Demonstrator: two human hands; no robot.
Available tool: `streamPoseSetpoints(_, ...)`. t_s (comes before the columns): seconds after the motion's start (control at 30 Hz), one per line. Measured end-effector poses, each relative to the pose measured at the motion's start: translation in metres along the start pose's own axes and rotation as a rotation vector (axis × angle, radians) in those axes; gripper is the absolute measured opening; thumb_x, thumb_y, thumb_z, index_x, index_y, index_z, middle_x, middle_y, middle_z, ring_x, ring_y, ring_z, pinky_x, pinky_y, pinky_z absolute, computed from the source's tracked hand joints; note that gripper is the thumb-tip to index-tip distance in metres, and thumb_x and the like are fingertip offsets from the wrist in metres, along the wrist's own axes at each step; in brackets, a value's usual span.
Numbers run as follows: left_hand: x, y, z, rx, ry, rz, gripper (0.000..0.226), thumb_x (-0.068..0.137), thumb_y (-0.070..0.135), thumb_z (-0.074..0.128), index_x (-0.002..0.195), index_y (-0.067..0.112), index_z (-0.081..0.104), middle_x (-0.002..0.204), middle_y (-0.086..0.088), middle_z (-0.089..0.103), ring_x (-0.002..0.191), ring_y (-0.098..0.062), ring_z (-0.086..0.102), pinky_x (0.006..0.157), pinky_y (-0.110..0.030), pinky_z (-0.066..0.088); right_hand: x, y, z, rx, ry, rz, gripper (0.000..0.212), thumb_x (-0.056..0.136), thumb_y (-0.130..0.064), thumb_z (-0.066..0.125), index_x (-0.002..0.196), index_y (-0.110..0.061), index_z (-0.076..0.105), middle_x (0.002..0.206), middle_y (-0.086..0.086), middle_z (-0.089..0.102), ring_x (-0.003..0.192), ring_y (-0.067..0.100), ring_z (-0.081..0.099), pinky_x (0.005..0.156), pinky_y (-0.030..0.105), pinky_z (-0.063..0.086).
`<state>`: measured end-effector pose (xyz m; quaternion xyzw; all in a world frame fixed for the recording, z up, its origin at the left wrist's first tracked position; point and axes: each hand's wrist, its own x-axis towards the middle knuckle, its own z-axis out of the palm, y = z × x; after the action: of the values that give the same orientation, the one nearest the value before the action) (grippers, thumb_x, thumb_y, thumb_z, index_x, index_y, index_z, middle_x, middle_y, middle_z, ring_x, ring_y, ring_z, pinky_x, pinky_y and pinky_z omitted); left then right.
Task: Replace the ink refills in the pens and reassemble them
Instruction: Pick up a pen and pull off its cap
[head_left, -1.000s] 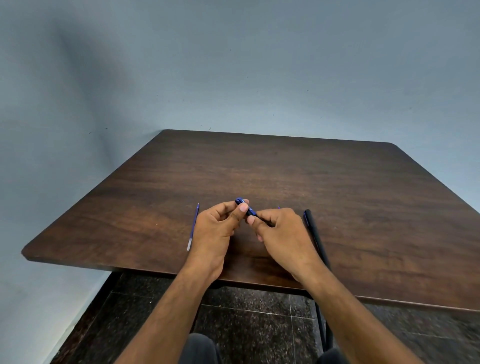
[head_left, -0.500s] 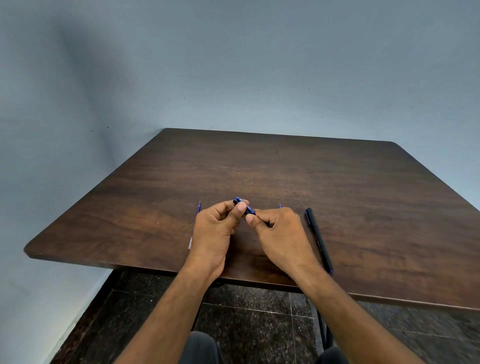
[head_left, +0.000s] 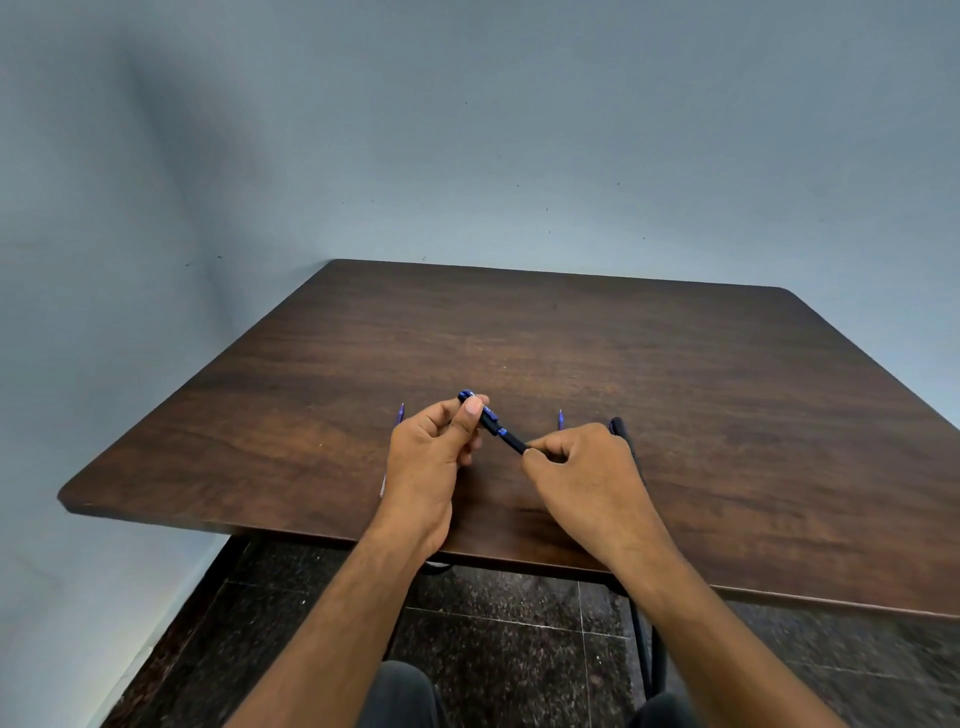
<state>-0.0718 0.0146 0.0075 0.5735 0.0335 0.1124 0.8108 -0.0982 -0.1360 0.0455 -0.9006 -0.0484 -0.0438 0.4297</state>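
Observation:
A dark pen with blue bands (head_left: 500, 431) is held just above the near part of the wooden table (head_left: 675, 405). My left hand (head_left: 431, 457) pinches its upper end between thumb and fingers. My right hand (head_left: 587, 467) grips its lower end, and a stretch of the barrel shows between the two hands. A thin blue refill (head_left: 400, 414) lies behind my left hand, mostly hidden. The tip of another blue refill (head_left: 560, 419) pokes out behind my right hand. A second dark pen (head_left: 621, 434) lies to the right of my right hand, partly covered.
The table stands in a corner of grey-blue walls (head_left: 519, 130). Its front edge runs just under my wrists. Below it are a dark speckled tile floor (head_left: 519, 623), a black table leg (head_left: 644, 649) and my knees.
My hands have moved apart, the right one sliding right along the pen, so more of the barrel shows between them. The pen stays tilted with its upper end at the left.

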Motion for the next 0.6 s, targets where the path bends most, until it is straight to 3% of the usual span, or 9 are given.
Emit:
streamPoseSetpoints(0.1, 0.002, -0.001, 0.002, -0.003, 0.039, 0.002, 0.014, 0.095, 0.014, 0.066, 0.098, 0.005, 0.077, 0.07, 0.003, 0.063, 0.055, -0.005, 0.042, 0.052, -0.017, 0.036, -0.005, 0.001, -0.006, 0.001, 0.0, 0.019, 0.026, 0.09, -0.018, 0.057, 0.081, -0.016, 0.081, 0.041, -0.008, 0.05, 0.032, 0.006, 0.034, 0.037, 0.02, 0.032)
streamPoseSetpoints(0.2, 0.002, 0.0, 0.005, 0.157, 0.049, -0.002, 0.016, 0.094, 0.02, 0.069, 0.089, 0.009, 0.079, 0.066, -0.002, 0.057, 0.056, -0.009, 0.04, 0.055, -0.022, 0.037, -0.008, 0.006, -0.013, -0.031, 0.022, 0.03, 0.028, 0.092, -0.016, 0.056, 0.08, -0.014, 0.081, 0.047, 0.0, 0.056, 0.033, 0.006, 0.035, 0.036, 0.018, 0.032)
streamPoseSetpoints(0.3, 0.001, 0.002, 0.01, 0.427, 0.017, 0.008, 0.018, 0.092, 0.03, 0.071, 0.078, 0.023, 0.08, 0.056, 0.016, 0.062, 0.052, 0.001, 0.051, 0.064, -0.024, 0.042, -0.011, 0.011, -0.019, -0.076, 0.062, -0.006, 0.029, 0.095, -0.015, 0.06, 0.072, -0.021, 0.078, 0.052, -0.004, 0.059, 0.04, 0.004, 0.049, 0.042, 0.009, 0.038)
streamPoseSetpoints(0.37, 0.003, 0.006, 0.016, 0.591, 0.009, 0.021, 0.018, 0.09, 0.036, 0.073, 0.075, 0.028, 0.081, 0.062, 0.023, 0.071, 0.062, 0.006, 0.063, 0.063, -0.024, 0.048, -0.012, 0.014, -0.021, -0.093, 0.101, -0.054, 0.02, 0.095, -0.017, 0.066, 0.081, -0.021, 0.081, 0.056, -0.009, 0.057, 0.054, -0.005, 0.056, 0.053, 0.004, 0.04)
streamPoseSetpoints(0.4, 0.005, 0.008, 0.019, 0.66, 0.013, 0.031, 0.018, 0.088, 0.039, 0.073, 0.076, 0.028, 0.081, 0.066, 0.021, 0.073, 0.067, 0.006, 0.066, 0.062, -0.022, 0.051, -0.012, 0.016, -0.021, -0.114, 0.125, -0.084, 0.016, 0.093, -0.018, 0.069, 0.083, -0.021, 0.081, 0.06, -0.009, 0.058, 0.057, -0.002, 0.057, 0.055, 0.005, 0.04)
streamPoseSetpoints(0.5, 0.013, 0.014, 0.024, 0.876, 0.031, 0.082, 0.015, 0.087, 0.041, 0.073, 0.082, 0.029, 0.081, 0.062, 0.012, 0.072, 0.055, 0.009, 0.06, 0.043, -0.01, 0.041, -0.013, 0.024, -0.016, -0.135, 0.228, -0.149, 0.008, 0.09, -0.023, 0.074, 0.093, -0.025, 0.081, 0.076, -0.006, 0.064, 0.069, 0.003, 0.059, 0.059, 0.008, 0.04)
streamPoseSetpoints(0.6, 0.019, 0.013, 0.026, 0.992, 0.043, 0.117, 0.015, 0.09, 0.039, 0.072, 0.089, 0.026, 0.08, 0.055, 0.01, 0.068, 0.047, 0.008, 0.057, 0.036, -0.009, 0.035, -0.014, 0.032, -0.008, -0.071, 0.296, -0.173, 0.019, 0.089, -0.022, 0.077, 0.107, -0.021, 0.08, 0.081, -0.007, 0.062, 0.072, 0.0, 0.058, 0.066, 0.003, 0.039)
